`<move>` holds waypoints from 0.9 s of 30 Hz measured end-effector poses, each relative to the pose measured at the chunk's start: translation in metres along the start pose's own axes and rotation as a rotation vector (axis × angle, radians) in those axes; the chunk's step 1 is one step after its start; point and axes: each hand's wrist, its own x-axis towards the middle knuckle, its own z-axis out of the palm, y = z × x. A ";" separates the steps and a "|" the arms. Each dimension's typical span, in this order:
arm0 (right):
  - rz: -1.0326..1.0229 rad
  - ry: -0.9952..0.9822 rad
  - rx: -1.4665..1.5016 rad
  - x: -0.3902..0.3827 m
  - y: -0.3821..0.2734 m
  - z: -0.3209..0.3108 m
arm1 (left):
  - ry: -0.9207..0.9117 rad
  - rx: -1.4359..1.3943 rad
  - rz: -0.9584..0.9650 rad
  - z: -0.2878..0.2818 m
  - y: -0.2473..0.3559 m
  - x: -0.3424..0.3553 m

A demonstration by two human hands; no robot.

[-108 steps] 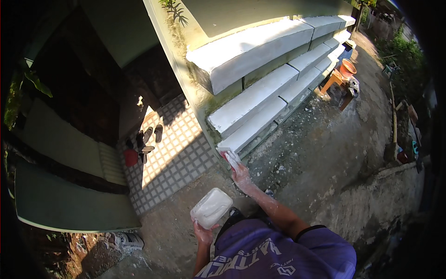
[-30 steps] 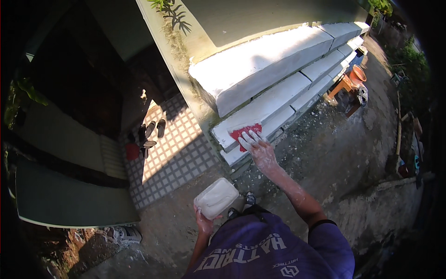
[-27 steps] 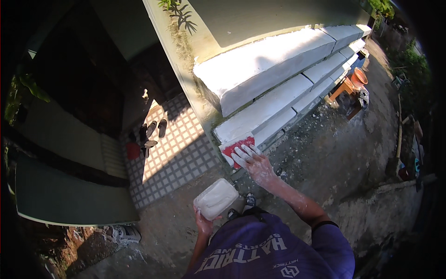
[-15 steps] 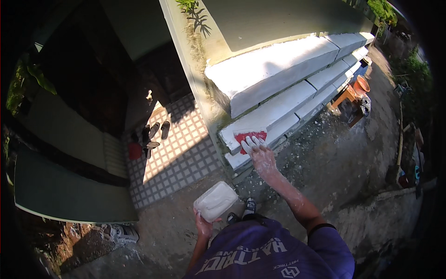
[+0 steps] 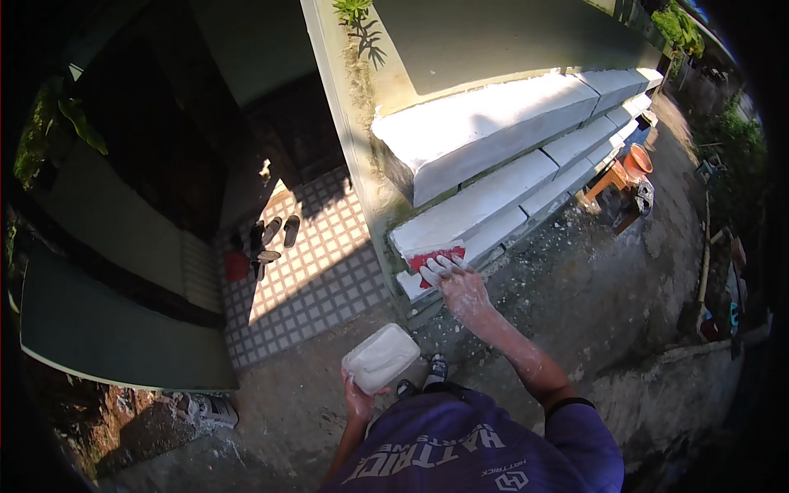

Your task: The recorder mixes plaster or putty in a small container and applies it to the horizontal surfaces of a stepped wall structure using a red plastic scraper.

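In my right hand (image 5: 457, 283), dusted with white, is a red flat scraper (image 5: 436, 256); its edge rests against the near end of a white-coated step (image 5: 485, 201). The fingers lie over the scraper, closed on it. Down by my body, my left hand (image 5: 358, 400) grips the lower left side of a rectangular tub (image 5: 380, 358) that contains smooth white paste. More white-coated ledges rise above the one being touched, the top ledge (image 5: 493, 123) lying against a wall.
Sandals (image 5: 271, 230) lie on the checkered tile floor (image 5: 320, 279) at the left. An orange-brown bowl (image 5: 639, 160) stands on a small stool (image 5: 606, 182) at the right. A paint pail (image 5: 212, 411) sits at lower left. White spatters mark the concrete ground (image 5: 567, 279).
My right hand and the scraper have shifted slightly down and left along the end of the step. My left hand still holds the tub; the whole view has tilted a little.
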 end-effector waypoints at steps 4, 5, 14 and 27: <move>-0.004 0.111 0.244 0.005 0.025 -0.011 | -0.062 -0.024 0.009 0.000 0.001 -0.002; 0.056 0.203 0.192 0.011 0.033 -0.009 | -0.001 -0.020 -0.007 0.000 0.001 -0.003; -0.108 0.245 0.206 -0.002 -0.023 0.018 | 0.023 -0.015 -0.003 0.005 0.003 0.000; 0.052 0.263 0.163 0.003 0.050 0.008 | -0.021 -0.025 0.002 0.002 0.001 0.005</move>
